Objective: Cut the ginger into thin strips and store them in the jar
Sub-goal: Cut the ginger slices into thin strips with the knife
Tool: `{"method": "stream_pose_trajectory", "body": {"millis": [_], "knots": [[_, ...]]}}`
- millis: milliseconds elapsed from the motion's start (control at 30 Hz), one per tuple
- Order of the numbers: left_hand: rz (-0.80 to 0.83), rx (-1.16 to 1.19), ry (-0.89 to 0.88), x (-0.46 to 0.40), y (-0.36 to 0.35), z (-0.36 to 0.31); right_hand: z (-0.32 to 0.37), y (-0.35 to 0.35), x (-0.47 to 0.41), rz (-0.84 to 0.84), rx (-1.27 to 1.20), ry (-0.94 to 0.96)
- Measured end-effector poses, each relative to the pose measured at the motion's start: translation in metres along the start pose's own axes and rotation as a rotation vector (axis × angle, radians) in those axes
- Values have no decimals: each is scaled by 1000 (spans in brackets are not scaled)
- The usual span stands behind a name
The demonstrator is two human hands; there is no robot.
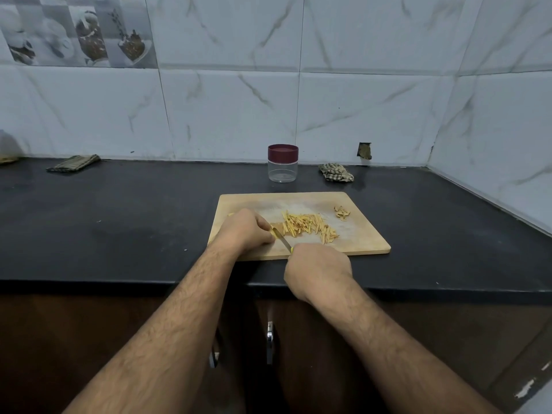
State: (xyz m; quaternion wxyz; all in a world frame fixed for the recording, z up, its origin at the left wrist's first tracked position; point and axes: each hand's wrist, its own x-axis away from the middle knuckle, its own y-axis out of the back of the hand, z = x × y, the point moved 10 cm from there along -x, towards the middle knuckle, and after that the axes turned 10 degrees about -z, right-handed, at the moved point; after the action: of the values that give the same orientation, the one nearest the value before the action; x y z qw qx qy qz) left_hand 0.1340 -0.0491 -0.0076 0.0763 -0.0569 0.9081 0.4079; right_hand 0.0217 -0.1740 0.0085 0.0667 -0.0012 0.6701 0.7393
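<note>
Ginger strips (309, 227): pale yellow pile on the cutting board (358, 243), just beyond and between the two hands. Judged light, moist and loose; likely to cling to skin and scatter if pinched singly. Best gathered as a bunch, scooped with fingers or swept along on the flat of the blade.

Uncut ginger piece (277, 227): small slab at the left hand's fingertips, touching the blade. Judged firm, fibrous, slippery on its cut face; hold from above with fingertips tucked back.

Left hand (243, 231): curled, knuckles up, pressing down on the uncut piece.

Right hand (318, 270): closed round the handle of the knife (282, 239), whose blade points away toward the left hand's fingers.

Peel scraps (341, 212): small heap well beyond the right hand, apart from the strips.

Jar (283, 164): clear, maroon lid on, apparently empty, on the counter (119, 210) beyond the board. Judged light, smooth-walled; grip the body to unscrew.
</note>
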Motion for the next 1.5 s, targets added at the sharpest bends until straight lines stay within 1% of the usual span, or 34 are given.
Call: {"method": "stream_pose_trajectory", "body": {"millis": [233, 467, 733, 1100, 1233, 1367, 1500], "knots": [[-32, -18, -2, 4, 4, -1, -13, -1, 0, -8, -46, -39], [-78, -3, 17, 4, 6, 2, -7, 5, -3, -8, -81, -13], [-66, -3, -19, 4, 6, -2, 7, 3, -12, -5, -89, 14], [-38, 29, -14, 3, 5, -2, 16, 2, -14, 25, -34, 19], [-55, 29, 18, 1, 5, 2, 5, -6, 0, 60, 5, 0], [-51, 20, 28, 0, 4, 4, -3, -8, 15, 34, -16, 0], [-48, 31, 28, 0, 5, 3, -2, -4, 11, 23, -21, -13]]}}
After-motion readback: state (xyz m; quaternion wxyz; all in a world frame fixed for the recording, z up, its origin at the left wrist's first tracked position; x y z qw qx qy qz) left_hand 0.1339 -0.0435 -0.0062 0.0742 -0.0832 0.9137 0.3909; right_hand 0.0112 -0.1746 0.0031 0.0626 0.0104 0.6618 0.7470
